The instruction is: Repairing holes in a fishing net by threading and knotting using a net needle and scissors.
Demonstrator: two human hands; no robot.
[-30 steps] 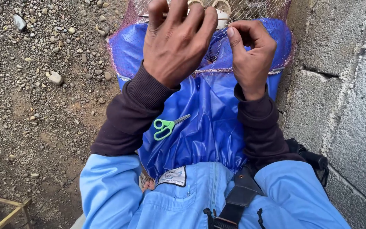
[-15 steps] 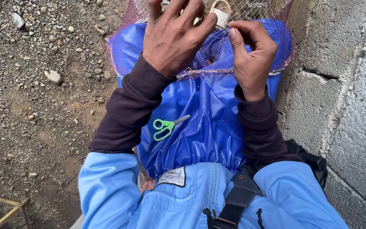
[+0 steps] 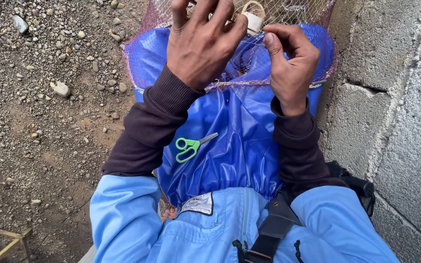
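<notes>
The ground is bare dirt strewn with gravel and small stones, and a rough grey block wall rises at the right. The left hand lies palm down on a fine pinkish net, its fingers spread wide and pressing into the mesh. The right hand sits just beside it, thumb and forefinger pressed together and pinching a bit of the net near its edge, the other fingers curled in. Between the two hands, at the top of the view, a pale plastic float shows under the mesh. The net is draped over the far end of a shiny blue sheet that covers the lap, and its corded edge runs across the sheet just below both hands. Lower on the sheet, well apart from the hands, lie small scissors with green handles, blades closed and pointing up to the right. Dark brown sleeves lead back to a light blue jacket, crossed by a black strap. A piece of wooden frame shows at the lower left corner.
</notes>
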